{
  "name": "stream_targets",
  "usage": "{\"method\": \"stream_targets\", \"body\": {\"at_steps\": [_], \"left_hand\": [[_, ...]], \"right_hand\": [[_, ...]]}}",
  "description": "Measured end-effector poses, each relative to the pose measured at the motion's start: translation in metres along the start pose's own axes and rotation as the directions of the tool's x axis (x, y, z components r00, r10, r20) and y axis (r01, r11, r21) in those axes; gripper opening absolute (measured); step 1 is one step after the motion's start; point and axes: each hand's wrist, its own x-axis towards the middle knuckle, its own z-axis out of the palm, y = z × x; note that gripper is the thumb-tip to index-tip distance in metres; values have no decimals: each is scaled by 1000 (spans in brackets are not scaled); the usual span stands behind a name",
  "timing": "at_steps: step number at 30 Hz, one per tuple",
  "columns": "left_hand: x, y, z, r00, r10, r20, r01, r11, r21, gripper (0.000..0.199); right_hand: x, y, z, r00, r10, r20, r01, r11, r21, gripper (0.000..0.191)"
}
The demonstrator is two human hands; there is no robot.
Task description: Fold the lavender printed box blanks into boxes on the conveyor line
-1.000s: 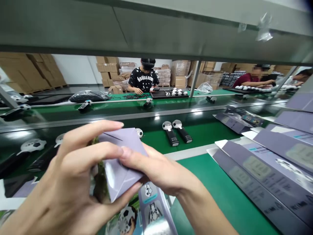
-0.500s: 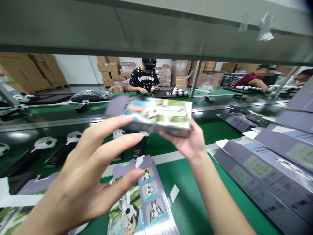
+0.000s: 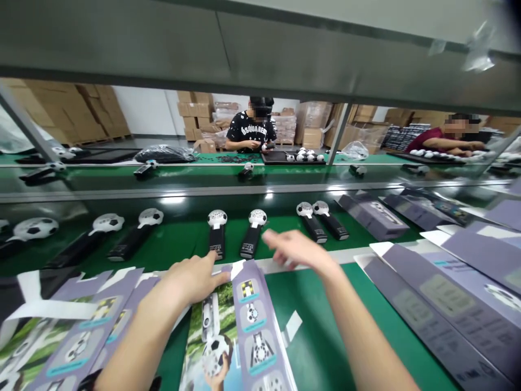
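My left hand (image 3: 195, 278) lies flat at the upper edge of a printed carton blank (image 3: 254, 326), holding nothing. The blank shows football pictures and a green photo panel on the green work surface. My right hand (image 3: 297, 250) hangs open and empty over the belt edge, nearest a pair of football-headed black handheld devices (image 3: 319, 225). Two more such devices (image 3: 234, 233) stand just beyond my left hand. A closed purple product box (image 3: 373, 217) lies on the belt to their right.
Stacked purple carton blanks (image 3: 451, 293) lie at the right, with more blanks (image 3: 81, 331) at the left. A grey rail (image 3: 260, 190) crosses behind the belt. Beyond it, two co-workers (image 3: 250, 130) sit at another belt, before stacked cardboard cartons (image 3: 195, 117).
Both hands have dropped from the folded box to the blank and belt, and that box is out of my hands. The devices on the belt have shifted right, and my view has turned slightly.
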Motion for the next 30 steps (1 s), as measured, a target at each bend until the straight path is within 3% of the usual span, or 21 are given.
{"method": "stream_targets", "body": {"at_steps": [2,5,9,13,17,20,22,24,25,26,27,30], "left_hand": [[1,0,1,1000,-13,16,13,1000,-4,58],[3,-1,1,999,2,37,0,999,-37,57],[6,-5,-1,997,74,-11,-75,986,-146,55],[3,-9,-7,967,128,-221,-192,935,-299,69],[-20,-4,-20,842,110,-528,-374,825,-424,85],[-44,1,-31,761,56,-646,-447,767,-461,83],[-56,3,-34,655,7,-756,-552,687,-472,81],[-64,5,-34,494,-42,-869,-713,553,-431,80],[-67,6,-33,427,-58,-903,-770,500,-396,80],[-68,8,-31,386,-57,-921,-799,479,-364,81],[-70,11,-29,381,-34,-924,-796,497,-346,82],[-72,19,-22,417,39,-908,-716,630,-301,89]], "right_hand": [[-8,-12,34,997,59,54,-38,943,-330,45],[-16,-20,62,995,81,60,-29,804,-594,40],[-22,-24,63,999,22,39,11,726,-687,32],[-33,-33,53,995,-91,-35,46,754,-655,33],[-45,-42,44,963,-244,-114,154,848,-507,45],[-48,-46,38,924,-340,-175,274,907,-320,44],[-48,-50,36,872,-432,-230,421,902,-95,48],[-53,-56,35,815,-512,-271,576,763,291,50],[-57,-60,35,795,-542,-272,600,643,475,48],[-62,-64,36,784,-566,-255,584,532,613,44],[-69,-67,37,774,-589,-232,559,464,687,38],[-86,-74,42,733,-652,-193,597,481,642,29]]}}
